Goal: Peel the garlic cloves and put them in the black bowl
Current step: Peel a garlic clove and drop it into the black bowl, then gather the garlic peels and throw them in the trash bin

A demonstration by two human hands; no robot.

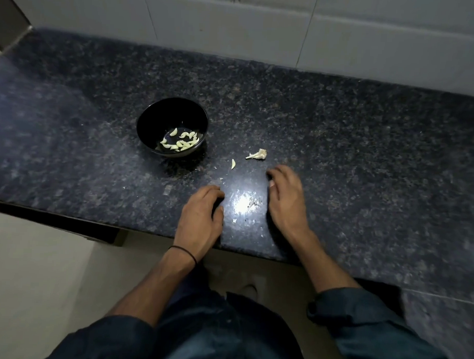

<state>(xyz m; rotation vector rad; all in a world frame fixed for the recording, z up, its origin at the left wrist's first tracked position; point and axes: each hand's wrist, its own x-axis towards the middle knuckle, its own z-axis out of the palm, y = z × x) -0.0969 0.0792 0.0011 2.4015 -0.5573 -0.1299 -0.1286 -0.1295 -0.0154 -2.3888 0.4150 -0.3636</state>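
Nearest us, our left hand (pixel 202 213) rests on the dark speckled bench (pixel 366 130), nearer than the black bowl (pixel 152 117) and a little to its right. Its fingers are bent, the tips touch the stone, and we see nothing in its grip. A thin black band (pixel 185 251) circles that wrist. Our right hand (pixel 286 197) lies farther right of the bowl, slightly blurred, with loosely curled fingers and nothing visibly held. Between the hands lie small peel scraps (pixel 254 202). Farther on, a single peeled clove (pixel 233 164) lies on the bench just right of the bowl, and a dry garlic stem (pixel 258 154) sits right of that. The bowl stands upright and holds a scatter of peeled cloves (pixel 180 142).
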